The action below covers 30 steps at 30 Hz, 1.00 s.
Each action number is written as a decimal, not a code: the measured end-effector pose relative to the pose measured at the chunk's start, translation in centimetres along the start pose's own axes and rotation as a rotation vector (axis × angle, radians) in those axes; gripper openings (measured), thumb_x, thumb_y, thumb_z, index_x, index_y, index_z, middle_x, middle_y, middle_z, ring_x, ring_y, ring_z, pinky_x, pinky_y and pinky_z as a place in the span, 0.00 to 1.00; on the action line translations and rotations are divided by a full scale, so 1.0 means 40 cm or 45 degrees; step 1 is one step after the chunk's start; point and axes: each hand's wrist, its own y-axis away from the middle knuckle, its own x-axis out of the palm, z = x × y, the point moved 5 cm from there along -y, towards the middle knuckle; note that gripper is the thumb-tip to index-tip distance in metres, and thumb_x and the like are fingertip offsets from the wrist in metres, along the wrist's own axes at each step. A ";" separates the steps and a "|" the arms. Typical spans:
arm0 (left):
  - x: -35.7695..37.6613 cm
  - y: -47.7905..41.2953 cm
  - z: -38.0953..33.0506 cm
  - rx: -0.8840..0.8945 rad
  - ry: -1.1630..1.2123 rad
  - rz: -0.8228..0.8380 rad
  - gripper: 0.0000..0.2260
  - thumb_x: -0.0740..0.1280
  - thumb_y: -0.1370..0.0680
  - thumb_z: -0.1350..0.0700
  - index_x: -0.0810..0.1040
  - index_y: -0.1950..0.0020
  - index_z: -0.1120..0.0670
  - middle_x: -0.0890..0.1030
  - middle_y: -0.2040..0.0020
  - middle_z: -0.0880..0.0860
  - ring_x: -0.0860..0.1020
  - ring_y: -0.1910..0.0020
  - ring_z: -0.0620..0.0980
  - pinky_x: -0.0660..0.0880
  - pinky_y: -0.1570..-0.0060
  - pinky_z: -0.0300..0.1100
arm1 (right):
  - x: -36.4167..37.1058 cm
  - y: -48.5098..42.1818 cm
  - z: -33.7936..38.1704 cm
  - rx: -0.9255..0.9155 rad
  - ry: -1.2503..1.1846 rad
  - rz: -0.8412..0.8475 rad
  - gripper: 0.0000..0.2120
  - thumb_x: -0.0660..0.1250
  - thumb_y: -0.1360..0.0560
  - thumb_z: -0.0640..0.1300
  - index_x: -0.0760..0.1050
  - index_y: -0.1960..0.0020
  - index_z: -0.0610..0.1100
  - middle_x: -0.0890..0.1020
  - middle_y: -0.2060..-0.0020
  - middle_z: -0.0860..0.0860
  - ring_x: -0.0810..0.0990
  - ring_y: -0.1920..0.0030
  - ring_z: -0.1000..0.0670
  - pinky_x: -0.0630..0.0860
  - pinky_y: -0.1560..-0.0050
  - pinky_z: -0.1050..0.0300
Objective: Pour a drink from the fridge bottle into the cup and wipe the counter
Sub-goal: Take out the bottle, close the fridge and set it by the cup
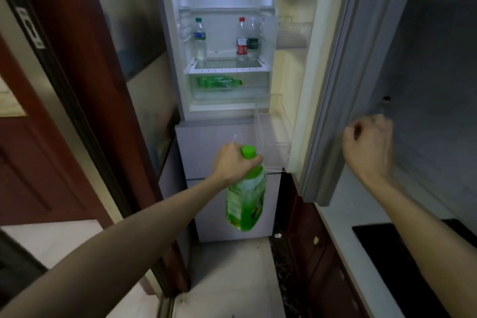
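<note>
A large green bottle [246, 199] with a green cap hangs by its neck from my left hand [233, 162], out in front of the lower fridge drawers. The fridge [224, 33] stands open and lit ahead. My right hand [369, 147] is curled against the outer face of the open fridge door [335, 85], near its lower edge. No cup is in view.
Inside the fridge stand three clear bottles [242, 39] on a shelf, with a green bottle [219, 82] lying in the drawer below. A white counter [343, 227] with a black hob [413, 261] runs along the right. A red-brown door frame [85, 85] is at the left.
</note>
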 end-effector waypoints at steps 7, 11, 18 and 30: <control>0.001 0.035 -0.006 0.015 0.057 -0.006 0.23 0.73 0.30 0.38 0.71 0.73 0.53 0.74 0.75 0.51 0.75 0.74 0.49 0.73 0.69 0.43 | 0.006 0.034 0.028 -0.046 -0.130 0.002 0.11 0.62 0.25 0.37 0.71 0.43 0.39 0.69 0.41 0.38 0.74 0.48 0.39 0.71 0.51 0.52; -0.006 0.050 0.005 0.007 0.170 0.100 0.23 0.74 0.31 0.38 0.81 0.67 0.59 0.83 0.68 0.55 0.83 0.66 0.52 0.80 0.62 0.46 | 0.019 0.056 0.065 -0.124 -0.104 0.125 0.22 0.62 0.26 0.36 0.67 0.34 0.46 0.66 0.40 0.40 0.73 0.48 0.41 0.70 0.54 0.57; -0.035 0.077 0.045 -0.091 0.385 0.134 0.17 0.77 0.30 0.46 0.86 0.55 0.61 0.86 0.59 0.57 0.85 0.57 0.52 0.82 0.57 0.42 | 0.084 0.072 0.169 -0.368 -0.055 0.257 0.18 0.63 0.27 0.38 0.71 0.37 0.46 0.65 0.43 0.42 0.72 0.43 0.41 0.78 0.54 0.50; -0.132 0.023 0.201 -0.122 0.316 0.064 0.16 0.77 0.31 0.43 0.86 0.56 0.56 0.86 0.60 0.56 0.85 0.56 0.52 0.82 0.53 0.48 | 0.278 0.048 0.451 -0.847 0.232 0.330 0.22 0.67 0.31 0.38 0.73 0.37 0.47 0.69 0.52 0.43 0.71 0.52 0.41 0.66 0.63 0.54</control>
